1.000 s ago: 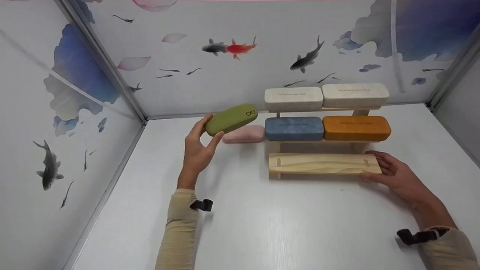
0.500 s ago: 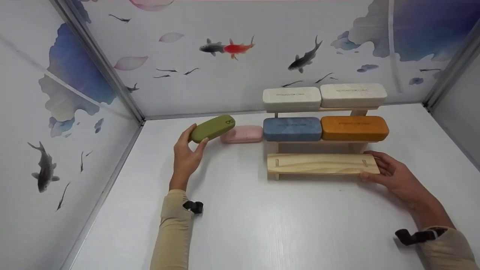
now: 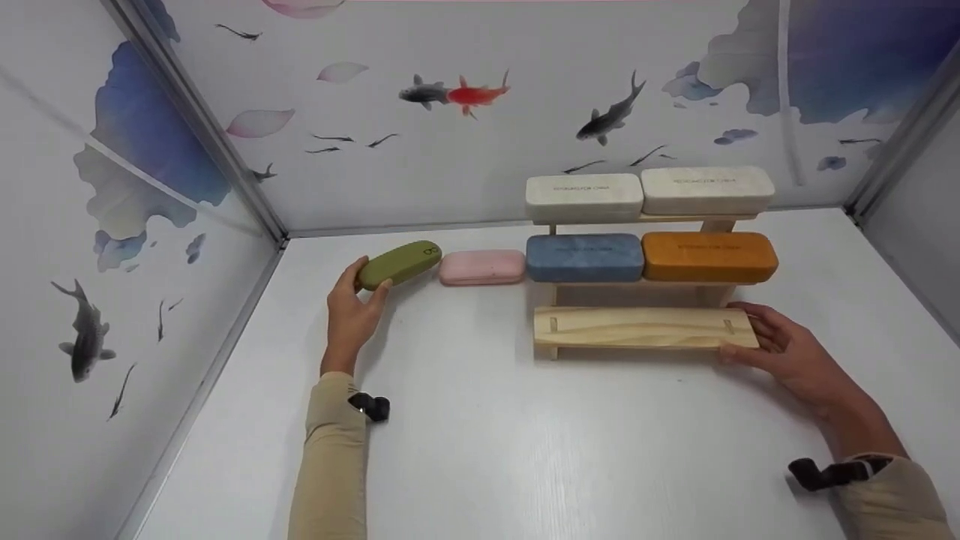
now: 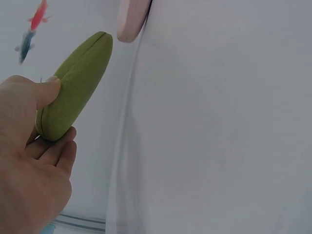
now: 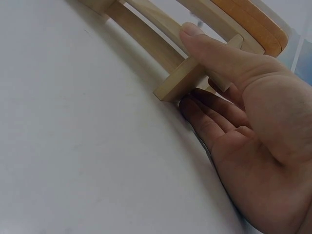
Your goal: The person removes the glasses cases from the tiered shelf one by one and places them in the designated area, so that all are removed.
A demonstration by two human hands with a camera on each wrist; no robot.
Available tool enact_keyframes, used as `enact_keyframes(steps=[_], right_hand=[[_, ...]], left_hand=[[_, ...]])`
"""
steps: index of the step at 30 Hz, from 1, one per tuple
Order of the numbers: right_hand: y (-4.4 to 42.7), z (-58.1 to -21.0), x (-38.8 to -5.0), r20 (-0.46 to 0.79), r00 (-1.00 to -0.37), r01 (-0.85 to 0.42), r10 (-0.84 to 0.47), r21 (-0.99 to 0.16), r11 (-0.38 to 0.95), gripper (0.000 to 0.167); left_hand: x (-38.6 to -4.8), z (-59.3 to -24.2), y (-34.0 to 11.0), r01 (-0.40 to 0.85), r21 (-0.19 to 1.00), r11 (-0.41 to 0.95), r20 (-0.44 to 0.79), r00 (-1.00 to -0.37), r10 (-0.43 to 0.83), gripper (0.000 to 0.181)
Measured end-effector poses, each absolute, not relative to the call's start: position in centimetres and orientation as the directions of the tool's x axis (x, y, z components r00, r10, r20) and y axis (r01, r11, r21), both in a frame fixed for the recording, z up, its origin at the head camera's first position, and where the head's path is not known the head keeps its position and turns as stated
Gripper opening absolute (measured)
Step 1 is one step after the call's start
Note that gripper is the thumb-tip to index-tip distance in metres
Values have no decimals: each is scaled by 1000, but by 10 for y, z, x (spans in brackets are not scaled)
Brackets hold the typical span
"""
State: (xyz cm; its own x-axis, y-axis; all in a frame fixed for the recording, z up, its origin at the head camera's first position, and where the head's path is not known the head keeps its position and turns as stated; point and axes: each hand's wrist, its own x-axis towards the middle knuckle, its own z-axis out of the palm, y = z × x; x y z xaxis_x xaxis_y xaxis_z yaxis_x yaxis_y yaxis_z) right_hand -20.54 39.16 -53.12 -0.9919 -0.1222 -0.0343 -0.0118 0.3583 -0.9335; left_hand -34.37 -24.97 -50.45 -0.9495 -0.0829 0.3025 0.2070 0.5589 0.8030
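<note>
My left hand (image 3: 351, 319) grips a green glasses case (image 3: 399, 265) by its left end, thumb and fingers on opposite sides. Its right end carries a small glasses print and tilts upward. In the left wrist view, the case (image 4: 78, 85) is between my thumb and fingers. A pink glasses case (image 3: 482, 268) lies flat on the table just to its right. My right hand (image 3: 802, 364) holds the right end of a wooden tiered rack (image 3: 637, 328) at its bottom shelf. In the right wrist view, the thumb presses the rack's wood and the fingers (image 5: 204, 119) reach behind its leg.
On the rack's middle tier sit a blue case (image 3: 585, 257) and an orange case (image 3: 711, 256). Two white cases, one on the left (image 3: 583, 196) and one on the right (image 3: 707, 190), fill the top tier. A fish-printed wall (image 3: 450, 165) stands behind the white table (image 3: 525, 450).
My left hand has carried the green case left and lower, away from over the pink case, which is now fully uncovered. My right hand stays on the rack.
</note>
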Motion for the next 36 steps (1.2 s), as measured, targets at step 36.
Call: enact_keyframes(steps=[36], right_hand=[[392,-529,-204,-29,-989,-25,-147,-934,356,75]], left_hand=[[-365,-495,-275,15,544,839,-92,-993,77,63]])
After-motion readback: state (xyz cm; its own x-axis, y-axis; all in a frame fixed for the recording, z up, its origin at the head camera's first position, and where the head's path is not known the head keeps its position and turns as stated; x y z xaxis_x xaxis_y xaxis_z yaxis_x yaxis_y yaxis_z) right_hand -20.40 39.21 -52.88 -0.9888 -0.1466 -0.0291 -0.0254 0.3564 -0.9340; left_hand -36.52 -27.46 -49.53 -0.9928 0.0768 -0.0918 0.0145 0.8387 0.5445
